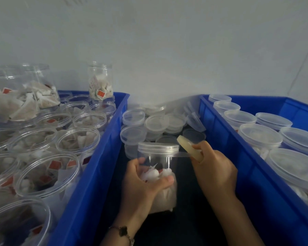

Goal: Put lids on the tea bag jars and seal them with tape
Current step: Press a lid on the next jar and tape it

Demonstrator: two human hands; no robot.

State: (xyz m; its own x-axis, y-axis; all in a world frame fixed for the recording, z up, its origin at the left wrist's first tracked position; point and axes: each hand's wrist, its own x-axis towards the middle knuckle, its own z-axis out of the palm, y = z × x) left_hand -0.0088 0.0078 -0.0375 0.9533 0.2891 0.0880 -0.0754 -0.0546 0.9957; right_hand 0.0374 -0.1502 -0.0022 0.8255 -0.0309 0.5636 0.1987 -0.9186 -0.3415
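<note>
my left hand (142,185) grips a lidded tea bag jar (157,176) between the bins while my right hand (214,172) pinches the tape roll (189,147), its strip stuck under the lid (158,147). sealed-looking jars fill the right bin (238,174); many open jars (78,141) wait in the left one.

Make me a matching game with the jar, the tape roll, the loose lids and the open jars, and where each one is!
Things:
1. lidded jar
2. tape roll
3. loose lids
4. open jars

Places:
A. in the left blue bin
B. held by the right hand
C. piled between the two bins
D. held by the left hand

Pairs: 1-D, 2-B, 3-C, 4-A
</note>
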